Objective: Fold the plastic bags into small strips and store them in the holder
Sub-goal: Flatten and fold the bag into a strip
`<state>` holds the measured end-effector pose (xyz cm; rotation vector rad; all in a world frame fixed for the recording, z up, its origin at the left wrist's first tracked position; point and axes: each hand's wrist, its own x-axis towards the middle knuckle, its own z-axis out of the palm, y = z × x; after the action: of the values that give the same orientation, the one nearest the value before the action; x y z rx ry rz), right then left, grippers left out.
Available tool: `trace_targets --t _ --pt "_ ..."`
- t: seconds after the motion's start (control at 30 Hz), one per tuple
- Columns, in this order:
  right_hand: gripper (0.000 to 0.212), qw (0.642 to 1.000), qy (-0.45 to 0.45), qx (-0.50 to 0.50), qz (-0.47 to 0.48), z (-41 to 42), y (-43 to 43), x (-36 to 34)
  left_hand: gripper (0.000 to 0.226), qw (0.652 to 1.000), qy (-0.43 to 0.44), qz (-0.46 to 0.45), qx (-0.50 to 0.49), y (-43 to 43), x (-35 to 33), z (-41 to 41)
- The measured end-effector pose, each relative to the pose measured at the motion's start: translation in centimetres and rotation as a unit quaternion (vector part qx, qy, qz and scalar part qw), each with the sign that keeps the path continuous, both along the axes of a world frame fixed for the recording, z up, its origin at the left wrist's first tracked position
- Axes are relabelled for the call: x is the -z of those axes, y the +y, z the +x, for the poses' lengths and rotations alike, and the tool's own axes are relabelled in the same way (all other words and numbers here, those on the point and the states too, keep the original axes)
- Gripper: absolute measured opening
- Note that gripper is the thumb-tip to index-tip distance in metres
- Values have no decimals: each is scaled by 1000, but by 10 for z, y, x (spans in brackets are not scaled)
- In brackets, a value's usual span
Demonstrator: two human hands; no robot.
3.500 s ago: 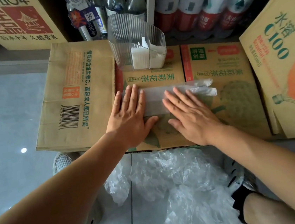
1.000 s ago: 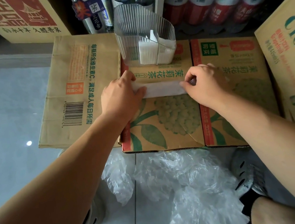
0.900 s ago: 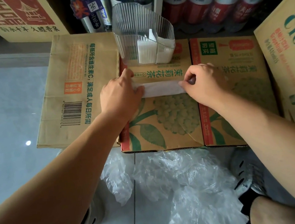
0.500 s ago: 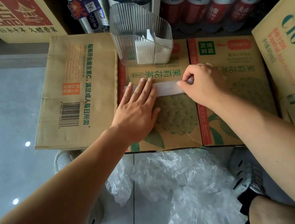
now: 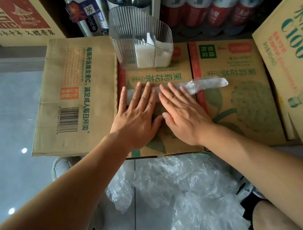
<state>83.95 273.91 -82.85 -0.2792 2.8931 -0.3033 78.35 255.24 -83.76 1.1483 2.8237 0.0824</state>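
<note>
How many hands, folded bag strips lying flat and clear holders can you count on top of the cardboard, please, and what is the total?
Hands: 2, the left hand and the right hand, both pressing flat on the strip
Bag strip: 1
Clear holder: 1
Total: 4

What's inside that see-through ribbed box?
The clear ribbed plastic holder has folded white plastic bags standing in its right side. Its bottom beneath them is hidden.
</note>
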Motion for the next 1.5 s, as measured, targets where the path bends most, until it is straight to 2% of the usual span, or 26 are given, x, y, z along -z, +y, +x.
trace_targets --t 0.27,0.43,0.6,0.67,0.73,0.8,0.87,0.97,1.07,1.17,1.3,1.4,1.5 --pt "68 990 -21 110 82 -1 57 -3 81 1000 -10 -13 -25 3 -4 1" --pt "68 989 -21 116 85 -2 58 -3 89 996 7 -44 -83 -4 -10 4" --pt "65 988 -28 127 88 -5 57 -7 87 995 -15 -26 -99 -16 -11 1" --pt "65 987 0 149 66 -7 51 -11 85 996 -19 -15 -89 -18 -12 0" --pt "67 984 67 163 11 -8 42 -16 80 996 -20 -7 -84 -17 -16 -2" --pt "69 984 126 130 -9 -5 30 -21 72 996 -14 17 -90 -11 -22 -6" --pt "65 984 151 88 23 -1 20 -22 61 993 -5 52 -104 -4 -28 -12" --pt "53 984 153 84 40 4 13 -19 48 989 -36 88 -114 9 -35 -24" --pt "51 989 117 85 32 8 11 -12 53 986 -104 100 -84 18 -40 -42" --pt "53 991 104 83 15 10 13 -6 51 984 -135 86 -74 26 -48 -60" --pt "51 989 125 80 -2 11 18 0 44 975 -179 59 -119 37 -55 -68" --pt "48 988 136 77 -18 11 20 2 36 970 -184 26 -156 43 -57 -69" --pt "48 987 134 77 -35 11 23 2 37 970 -180 -13 -162 50 -61 -68"
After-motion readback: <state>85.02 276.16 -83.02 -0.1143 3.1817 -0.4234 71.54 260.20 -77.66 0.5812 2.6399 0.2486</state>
